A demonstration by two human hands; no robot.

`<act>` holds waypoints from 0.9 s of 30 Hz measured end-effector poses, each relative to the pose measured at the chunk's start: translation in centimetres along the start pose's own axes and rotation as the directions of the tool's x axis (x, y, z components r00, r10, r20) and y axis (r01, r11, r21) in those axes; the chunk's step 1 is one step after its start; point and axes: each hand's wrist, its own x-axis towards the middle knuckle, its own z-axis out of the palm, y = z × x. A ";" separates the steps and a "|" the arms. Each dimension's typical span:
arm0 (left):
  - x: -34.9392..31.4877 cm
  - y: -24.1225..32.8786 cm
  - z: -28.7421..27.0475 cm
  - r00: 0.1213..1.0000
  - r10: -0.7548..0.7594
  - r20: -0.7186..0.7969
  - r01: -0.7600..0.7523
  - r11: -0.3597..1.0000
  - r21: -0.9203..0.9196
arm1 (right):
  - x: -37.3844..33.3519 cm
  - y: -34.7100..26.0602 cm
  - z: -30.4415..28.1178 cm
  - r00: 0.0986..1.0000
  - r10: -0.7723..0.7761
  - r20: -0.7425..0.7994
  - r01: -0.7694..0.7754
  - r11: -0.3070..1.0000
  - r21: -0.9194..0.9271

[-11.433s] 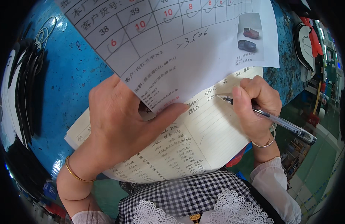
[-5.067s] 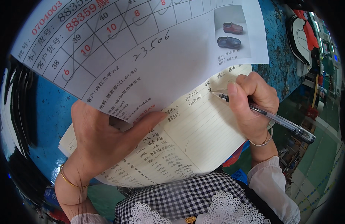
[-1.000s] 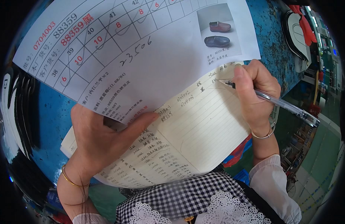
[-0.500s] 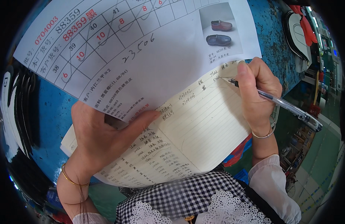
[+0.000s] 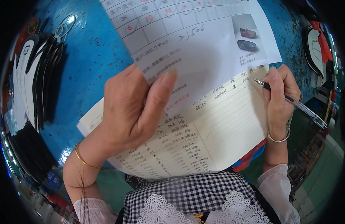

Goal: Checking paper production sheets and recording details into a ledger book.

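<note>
My left hand [image 5: 129,108] pinches the lower left edge of a printed paper sheet [image 5: 213,56], thumb on top and fingers hidden behind it. The sheet bears a table, a handwritten note and a small picture of two shoes. It hangs over the upper part of an open lined notebook [image 5: 232,130], whose left page is full of handwriting. Closed around a clear pen with a dark grip [image 5: 305,108], my right hand [image 5: 280,93] rests by the notebook's right edge. The pen's tip is close to the last written line of the right page.
Beneath lies a worn blue table [image 5: 90,37]. A stack of black and white flat shoe-shaped pieces [image 5: 27,74] stands at left, near a looped pale cord [image 5: 65,28]. Similar pieces [image 5: 313,48] lie at right beside something red [image 5: 324,41]. Red and blue plastic [image 5: 249,158] shows under the notebook.
The whole view has shifted, so things sit further right. My left hand and the sheet have moved rightward and away, and the thumb now lies over the sheet. The pen stays near the same line.
</note>
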 end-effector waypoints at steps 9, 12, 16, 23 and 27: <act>0.1 1.1 -1.4 0.997 -0.077 -0.015 0.078 0.997 0.020 | 0.2 -0.8 -1.8 0.976 0.114 0.183 -0.136 0.984 0.114; 0.9 3.3 -3.6 0.944 -0.225 0.242 0.211 0.974 0.082 | 0.1 0.0 -2.8 0.976 0.148 0.162 -0.170 0.976 0.133; 1.1 6.0 -1.6 0.788 -0.001 0.616 -0.068 0.994 0.088 | 0.6 0.7 -3.2 0.978 0.163 0.131 -0.184 0.968 0.168; 3.0 5.5 5.4 0.771 0.266 0.578 -0.560 0.716 0.417 | 1.4 0.0 -1.9 0.982 0.015 0.187 -0.068 0.957 0.280; 3.7 4.1 5.8 0.763 0.304 0.570 -0.586 0.697 0.414 | 1.3 1.0 -1.7 0.987 0.049 0.152 -0.077 0.980 0.185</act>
